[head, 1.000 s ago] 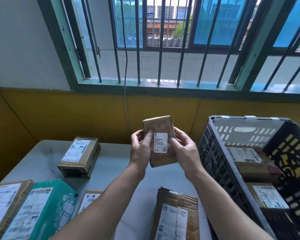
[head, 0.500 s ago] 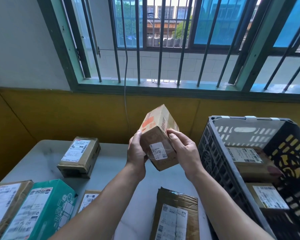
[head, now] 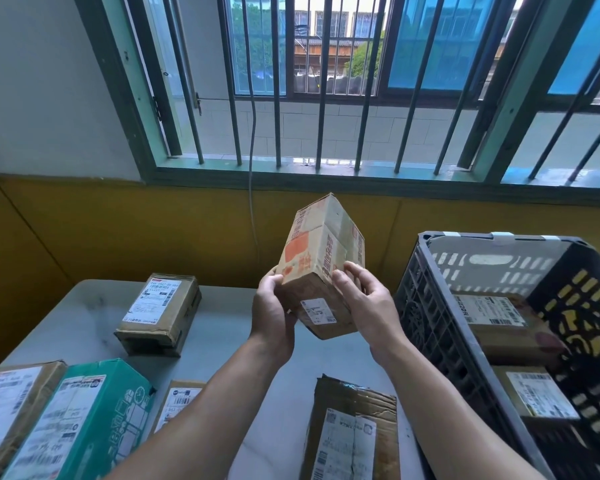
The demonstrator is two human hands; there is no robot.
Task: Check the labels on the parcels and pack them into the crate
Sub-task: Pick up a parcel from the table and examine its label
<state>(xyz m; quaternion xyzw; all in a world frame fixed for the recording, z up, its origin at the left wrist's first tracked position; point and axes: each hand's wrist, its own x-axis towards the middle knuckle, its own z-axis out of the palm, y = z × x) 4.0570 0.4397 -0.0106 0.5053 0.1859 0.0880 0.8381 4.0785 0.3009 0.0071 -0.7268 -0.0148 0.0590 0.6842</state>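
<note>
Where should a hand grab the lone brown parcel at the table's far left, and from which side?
Probably from above, pinching its two long side walls: the brown parcel lies flat, label up, with bare table along both long sides.

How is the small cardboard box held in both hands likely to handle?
Probably stiff: the small box shows crisp edges while the left hand and right hand hold it tilted. Likely light, as loosely curled fingers carry it. Its glossy faces may be slightly slippery.
</note>
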